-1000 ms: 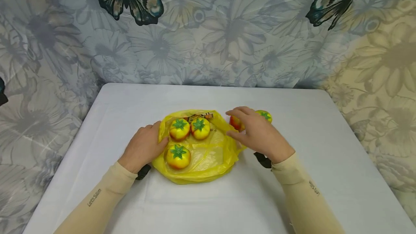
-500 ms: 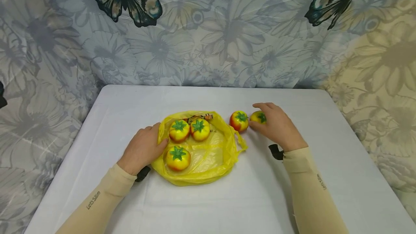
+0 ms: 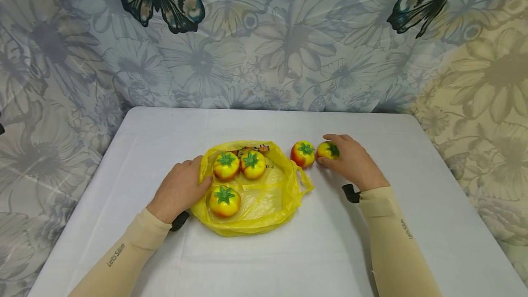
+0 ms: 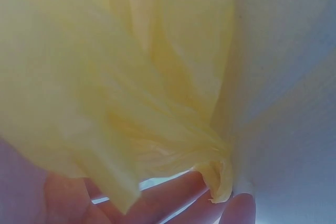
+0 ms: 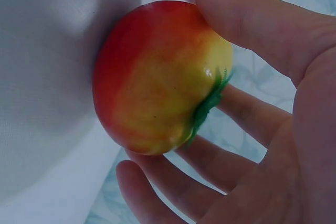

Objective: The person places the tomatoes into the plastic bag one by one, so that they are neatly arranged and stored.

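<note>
On the table, a yellow plastic bag lies spread with its mouth facing up. Inside it, toward the left, are three red-and-yellow toy tomatoes with green leafy tops. My left hand holds the bag's left rim, thumb over the edge and fingers outside; in the left wrist view folds of the bag cover much of that hand. Right of the bag, my right hand grips another toy tomato, thumb at one side and fingers round the other. The tomato sits at the table surface.
One more toy tomato stands between the bag and my right hand, close beside the gripped one. A looped bag handle sticks out on the right. The white-covered table ends at a flower-patterned cloth backdrop.
My right hand has moved right from beside the bag, past the nearer tomato, and closed round the farther one. The left hand has stayed at the bag's rim.
</note>
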Demonstrator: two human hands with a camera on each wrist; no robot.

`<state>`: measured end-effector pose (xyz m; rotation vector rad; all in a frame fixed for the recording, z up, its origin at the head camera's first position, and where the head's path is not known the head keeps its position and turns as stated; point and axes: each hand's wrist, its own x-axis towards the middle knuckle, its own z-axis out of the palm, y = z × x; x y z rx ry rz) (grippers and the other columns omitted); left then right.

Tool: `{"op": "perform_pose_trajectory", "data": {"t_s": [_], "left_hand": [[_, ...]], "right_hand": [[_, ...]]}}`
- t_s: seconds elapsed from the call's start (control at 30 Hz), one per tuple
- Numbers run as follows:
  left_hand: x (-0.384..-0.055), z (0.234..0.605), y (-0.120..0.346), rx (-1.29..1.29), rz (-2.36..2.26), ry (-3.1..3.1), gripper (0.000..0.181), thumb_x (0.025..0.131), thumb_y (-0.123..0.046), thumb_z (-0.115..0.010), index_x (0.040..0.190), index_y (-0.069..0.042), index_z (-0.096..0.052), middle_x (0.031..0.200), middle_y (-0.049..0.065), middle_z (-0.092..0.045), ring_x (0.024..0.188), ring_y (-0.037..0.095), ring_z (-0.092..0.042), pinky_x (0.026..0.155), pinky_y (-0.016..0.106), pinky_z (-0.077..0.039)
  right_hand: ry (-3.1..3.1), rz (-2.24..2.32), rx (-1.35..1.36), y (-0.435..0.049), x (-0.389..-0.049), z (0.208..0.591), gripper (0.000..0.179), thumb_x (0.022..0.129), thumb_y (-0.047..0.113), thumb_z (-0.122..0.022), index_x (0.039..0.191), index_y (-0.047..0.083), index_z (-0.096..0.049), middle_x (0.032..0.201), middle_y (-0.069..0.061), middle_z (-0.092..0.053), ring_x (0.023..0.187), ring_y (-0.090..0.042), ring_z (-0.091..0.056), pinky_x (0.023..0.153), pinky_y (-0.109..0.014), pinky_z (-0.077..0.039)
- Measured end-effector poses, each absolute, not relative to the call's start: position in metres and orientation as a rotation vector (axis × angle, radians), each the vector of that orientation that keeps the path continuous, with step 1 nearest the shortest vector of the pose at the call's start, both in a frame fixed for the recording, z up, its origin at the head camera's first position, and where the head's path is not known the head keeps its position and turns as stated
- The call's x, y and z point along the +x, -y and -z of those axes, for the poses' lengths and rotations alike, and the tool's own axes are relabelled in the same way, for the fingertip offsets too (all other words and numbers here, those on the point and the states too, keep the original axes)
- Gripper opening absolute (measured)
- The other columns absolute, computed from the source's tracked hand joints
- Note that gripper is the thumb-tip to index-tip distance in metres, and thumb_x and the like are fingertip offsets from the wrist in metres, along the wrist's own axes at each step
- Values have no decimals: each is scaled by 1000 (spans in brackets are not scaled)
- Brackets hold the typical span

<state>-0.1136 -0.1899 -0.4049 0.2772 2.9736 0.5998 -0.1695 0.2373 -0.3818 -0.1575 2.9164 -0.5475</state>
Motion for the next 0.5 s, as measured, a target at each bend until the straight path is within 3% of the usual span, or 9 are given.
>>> {"op": "perform_pose_trajectory", "data": {"t_s": [0.5], "left_hand": [[-113,406,190,292,-589,-2992,54,103,-27,-67,145,7,-57,117,28,-73,102,43,-71,92,58,-59]], "right_hand": [[-2917,507,-179,-237,-172,386,67,102,40,-73,159,12,-51,159,-27,-50,144,-51,-50,119,-71,-40]]}}
